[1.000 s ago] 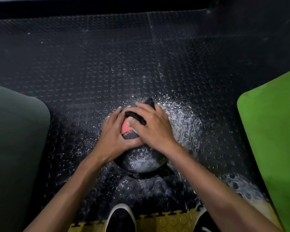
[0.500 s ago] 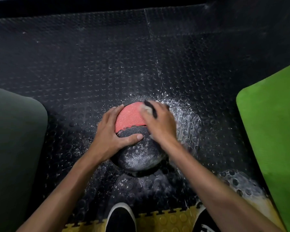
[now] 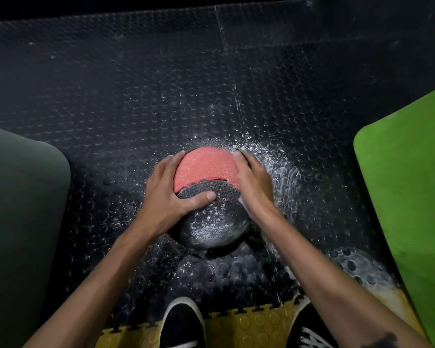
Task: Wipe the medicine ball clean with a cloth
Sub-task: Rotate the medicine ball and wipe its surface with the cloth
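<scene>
While the medicine ball [image 3: 206, 197] sits pretty much dead center on the black studded floor mat [image 3: 136, 96], going left to right the first thing is a dark grey-green pad [image 3: 18, 209] filling the 9 o'clock edge. Next is the person's left hand [image 3: 171, 192], spread over the ball's 9 o'clock side, fingers reaching up along the red half and the thumb lying flat across the black half. So it's not clenched, it's open-palmed and pressing on the ball.

The ball itself is red on the far half and black on the near half, and the black part is covered in white dusty speckles. The same white powder is scattered on the mat around it, heaviest out toward 2 to 3 o'clock.

The right hand [image 3: 254, 182] is laid against the ball's 3 o'clock side, fingers pointing toward 12. A sliver of dark cloth [image 3: 242, 156] peeks out under the fingers near the tips, so the hand is pressing it onto the ball; most of the cloth is hidden.

At 6 o'clock there's a yellow interlocking tile strip [image 3: 236, 322] and two black shoes [image 3: 181, 325] with white trim. A bright green pad [image 3: 407, 197] takes up the 3 o'clock edge.
</scene>
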